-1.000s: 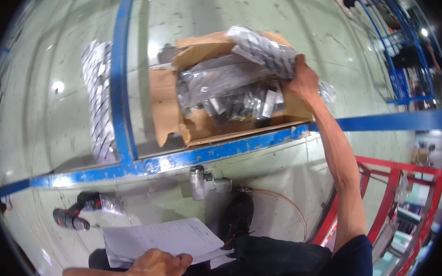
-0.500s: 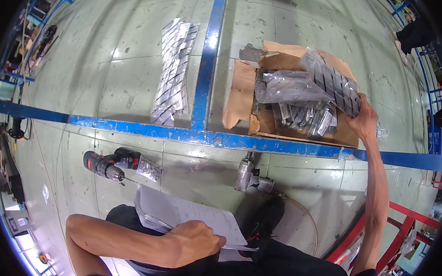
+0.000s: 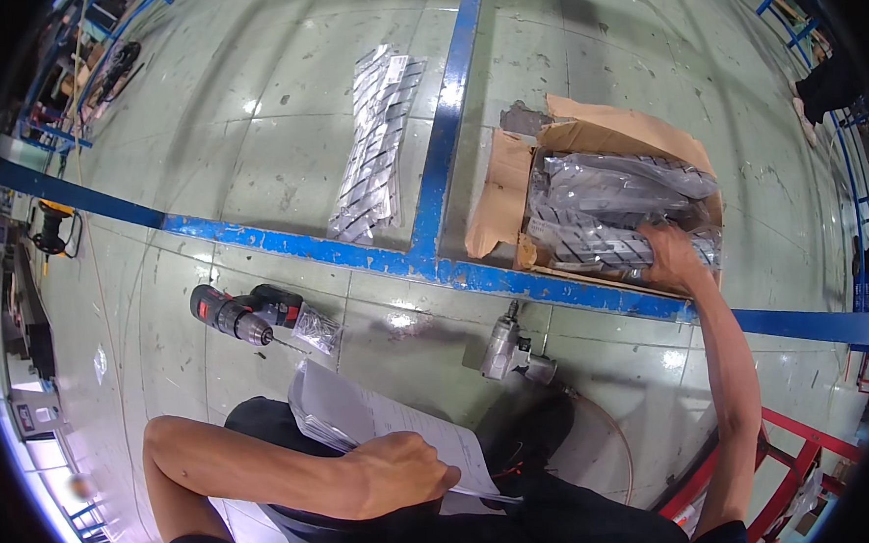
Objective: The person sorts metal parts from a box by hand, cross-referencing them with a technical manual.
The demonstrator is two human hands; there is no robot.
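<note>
In my lap lies a stack of printed papers (image 3: 383,417); my left hand (image 3: 401,473) is closed on its near edge, with the fingers curled. My right hand (image 3: 675,257) reaches into an open cardboard box (image 3: 494,195) and grips the right part of a clear plastic bag with dark diagonal stripes (image 3: 590,247). That bag lies along the near side of the box, and its contents cannot be made out. Behind it rests a greyish plastic bag (image 3: 617,185). The fingertips of my right hand are partly hidden against the bag.
A blue metal frame (image 3: 336,259) crosses in front of the box. Two striped plastic packages (image 3: 379,142) lie on the floor beyond it. Nearer are a cordless drill (image 3: 230,315), a small bag of hardware (image 3: 317,329) and an air impact wrench (image 3: 505,344) with a hose. A red frame (image 3: 797,429) stands right.
My right hand has brought the striped bag from the box's right rim down into its near side, covering the smaller packets there. My left hand stays on the papers. The whole view has shifted slightly.
</note>
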